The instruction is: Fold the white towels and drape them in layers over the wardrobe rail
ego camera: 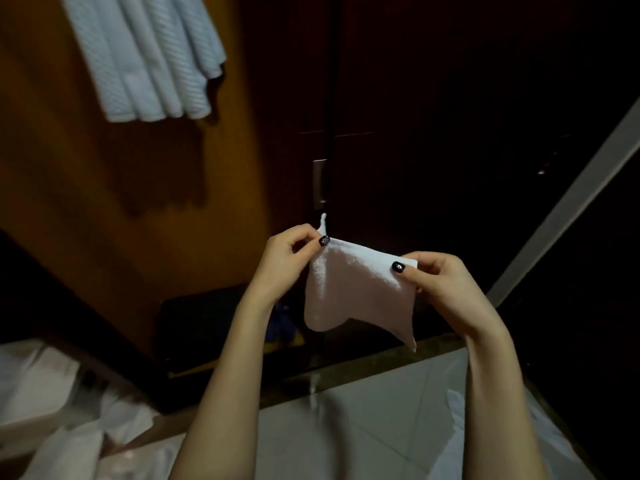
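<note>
I see both hands up in front of me, holding one small white towel (360,289) between them. My left hand (287,258) pinches the top left corner with thumb and fingers. My right hand (436,282) pinches the top right corner the same way. The thumbnails are painted black. The top edge is pulled flat between the two hands, and the rest hangs down loose, with one tip lower on the right side. The towel is in the air and touches nothing but my hands.

Up at the top left, more white towels (145,53) hang side by side in layers, in front of the orange wardrobe wall (86,202). Their tops are cut off, so I cannot see what they hang on. Behind my hands is a dark door (433,116) with a small metal plate (320,181). Below is a pale tiled floor (363,410). A heap of white cloth (52,393) lies at the bottom left, well apart from my hands.
</note>
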The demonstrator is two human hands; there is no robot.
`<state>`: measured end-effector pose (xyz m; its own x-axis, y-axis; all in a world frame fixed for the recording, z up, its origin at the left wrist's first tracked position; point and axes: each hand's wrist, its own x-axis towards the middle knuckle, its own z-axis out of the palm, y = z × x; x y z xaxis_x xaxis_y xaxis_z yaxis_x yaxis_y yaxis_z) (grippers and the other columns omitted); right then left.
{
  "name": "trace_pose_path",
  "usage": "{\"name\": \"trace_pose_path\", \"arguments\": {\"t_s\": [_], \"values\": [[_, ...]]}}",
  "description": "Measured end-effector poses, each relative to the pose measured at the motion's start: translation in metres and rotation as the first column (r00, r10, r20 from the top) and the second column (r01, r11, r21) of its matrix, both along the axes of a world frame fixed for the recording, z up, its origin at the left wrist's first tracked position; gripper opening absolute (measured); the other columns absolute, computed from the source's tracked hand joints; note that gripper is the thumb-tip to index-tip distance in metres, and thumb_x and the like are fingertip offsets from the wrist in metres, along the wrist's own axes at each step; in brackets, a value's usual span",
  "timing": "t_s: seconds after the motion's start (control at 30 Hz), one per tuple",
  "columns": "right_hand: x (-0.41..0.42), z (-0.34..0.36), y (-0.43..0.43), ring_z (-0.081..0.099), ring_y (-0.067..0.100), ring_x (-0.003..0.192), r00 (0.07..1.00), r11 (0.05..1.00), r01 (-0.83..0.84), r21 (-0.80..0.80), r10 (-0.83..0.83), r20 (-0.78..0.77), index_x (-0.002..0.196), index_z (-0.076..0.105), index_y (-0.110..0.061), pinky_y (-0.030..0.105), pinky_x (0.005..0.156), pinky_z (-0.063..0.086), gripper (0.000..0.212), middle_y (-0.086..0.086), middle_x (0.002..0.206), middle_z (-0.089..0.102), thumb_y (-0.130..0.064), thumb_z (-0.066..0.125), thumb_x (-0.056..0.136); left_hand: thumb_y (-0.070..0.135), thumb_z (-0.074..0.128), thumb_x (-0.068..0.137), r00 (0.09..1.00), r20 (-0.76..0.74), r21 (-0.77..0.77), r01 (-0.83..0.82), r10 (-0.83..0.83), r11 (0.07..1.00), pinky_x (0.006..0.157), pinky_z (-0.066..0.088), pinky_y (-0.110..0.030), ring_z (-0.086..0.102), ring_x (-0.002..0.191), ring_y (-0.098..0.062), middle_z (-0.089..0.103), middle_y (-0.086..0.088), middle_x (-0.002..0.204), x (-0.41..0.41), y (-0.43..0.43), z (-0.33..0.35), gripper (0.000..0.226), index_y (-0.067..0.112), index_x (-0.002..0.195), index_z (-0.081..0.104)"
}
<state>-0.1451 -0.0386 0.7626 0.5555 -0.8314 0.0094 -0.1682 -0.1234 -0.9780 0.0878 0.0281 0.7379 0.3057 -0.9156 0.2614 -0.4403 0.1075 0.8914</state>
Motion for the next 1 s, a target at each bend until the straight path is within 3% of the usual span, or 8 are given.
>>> {"name": "trace_pose_path", "arguments": {"t_s": [0.17, 0.23, 0.43, 0.6, 0.67, 0.77, 0.9, 1.0], "values": [[0.067, -0.015, 0.066, 0.065, 0.004, 0.076, 1.000, 0.997, -0.027, -0.067, 0.026, -0.010, 0.083, 0.070, -0.013, 0.013, 0.069, 0.048, 0.019, -0.004, 0.077, 0.069, -0.021, 0.059, 0.096, 0.017, 0.058, 0.095, 0.941, -0.339, -0.060, -0.020, -0.001, 0.998, 0.067, 0.046, -0.021, 0.057, 0.070, -0.008, 0.059, 0.005, 0.072, 0.052, 0.086, -0.001, 0.020, 0.012, 0.076, 0.059], [0.093, -0.024, 0.091, 0.064, 0.005, 0.079, 1.000, 0.998, -0.026, -0.057, 0.026, -0.004, 0.083, 0.068, -0.014, 0.011, 0.069, 0.047, 0.020, -0.005, 0.078, 0.068, -0.022, 0.057, 0.097, 0.022, 0.064, 0.091, 0.887, -0.460, -0.107, -0.024, -0.028, 0.994, 0.068, 0.042, -0.026, 0.054, 0.074, -0.019, 0.056, -0.009, 0.075, 0.067, 0.114, -0.006, 0.022, 0.018, 0.070, 0.058], [0.157, -0.054, 0.163, 0.061, 0.024, 0.085, 0.985, 0.991, -0.067, 0.116, 0.047, 0.168, 0.096, 0.066, -0.009, 0.039, 0.073, 0.047, 0.017, 0.012, 0.089, 0.065, -0.022, 0.055, 0.099, 0.024, 0.073, 0.078, 0.757, -0.653, -0.166, -0.131, -0.009, 0.977, 0.062, 0.030, -0.031, 0.037, 0.065, -0.018, 0.041, -0.005, 0.069, 0.101, 0.186, -0.021, 0.024, 0.022, 0.063, 0.053], [0.195, -0.064, 0.186, 0.031, 0.003, 0.137, 0.977, 0.964, -0.202, 0.174, 0.185, 0.111, 0.097, 0.074, -0.018, 0.035, 0.109, 0.028, 0.014, -0.017, 0.139, 0.043, -0.024, 0.063, 0.092, 0.030, 0.081, 0.073, 0.697, -0.706, -0.222, -0.053, -0.123, 0.974, 0.065, 0.032, -0.031, 0.040, 0.069, -0.019, 0.043, -0.005, 0.071, 0.118, 0.216, -0.022, 0.032, 0.020, 0.066, 0.052], [0.200, -0.061, 0.189, 0.045, 0.008, 0.128, 0.964, 0.933, -0.239, 0.270, 0.195, 0.179, 0.093, 0.075, -0.022, 0.036, 0.103, 0.039, 0.012, -0.012, 0.136, 0.052, -0.029, 0.068, 0.087, 0.033, 0.086, 0.067, 0.654, -0.730, -0.260, 0.002, -0.198, 0.966, 0.065, 0.040, -0.028, 0.049, 0.067, -0.014, 0.053, 0.001, 0.069, 0.121, 0.223, -0.017, 0.035, 0.020, 0.064, 0.053], [0.197, -0.056, 0.195, 0.053, 0.023, 0.075, 0.937, 0.887, -0.316, 0.337, 0.234, 0.260, 0.089, 0.072, -0.017, 0.033, 0.067, 0.039, 0.017, 0.008, 0.084, 0.058, -0.032, 0.070, 0.081, 0.032, 0.086, 0.067, 0.628, -0.738, -0.296, 0.029, -0.248, 0.955, 0.058, 0.044, -0.022, 0.051, 0.059, -0.011, 0.057, 0.004, 0.066, 0.129, 0.228, -0.012, 0.033, 0.021, 0.064, 0.054], [0.196, -0.045, 0.198, 0.052, 0.019, 0.066, 0.935, 0.940, -0.240, 0.242, 0.158, 0.317, 0.072, 0.070, -0.015, 0.029, 0.062, 0.038, 0.021, 0.003, 0.071, 0.057, -0.016, 0.062, 0.092, 0.026, 0.075, 0.074, 0.756, -0.650, -0.192, -0.069, -0.074, 0.979, 0.055, 0.036, -0.025, 0.042, 0.061, -0.014, 0.047, 0.000, 0.069, 0.142, 0.236, -0.008, 0.024, 0.021, 0.068, 0.052], [0.191, -0.034, 0.195, 0.059, 0.020, 0.071, 0.948, 0.979, -0.148, 0.142, 0.100, 0.303, 0.081, 0.069, 0.000, 0.032, 0.065, 0.043, 0.018, 0.015, 0.078, 0.063, -0.010, 0.059, 0.093, 0.031, 0.072, 0.076, 0.863, -0.504, -0.181, -0.102, -0.003, 0.978, 0.059, 0.033, -0.024, 0.038, 0.064, -0.011, 0.043, 0.004, 0.070, 0.149, 0.240, -0.006, 0.023, 0.021, 0.069, 0.052]]}}
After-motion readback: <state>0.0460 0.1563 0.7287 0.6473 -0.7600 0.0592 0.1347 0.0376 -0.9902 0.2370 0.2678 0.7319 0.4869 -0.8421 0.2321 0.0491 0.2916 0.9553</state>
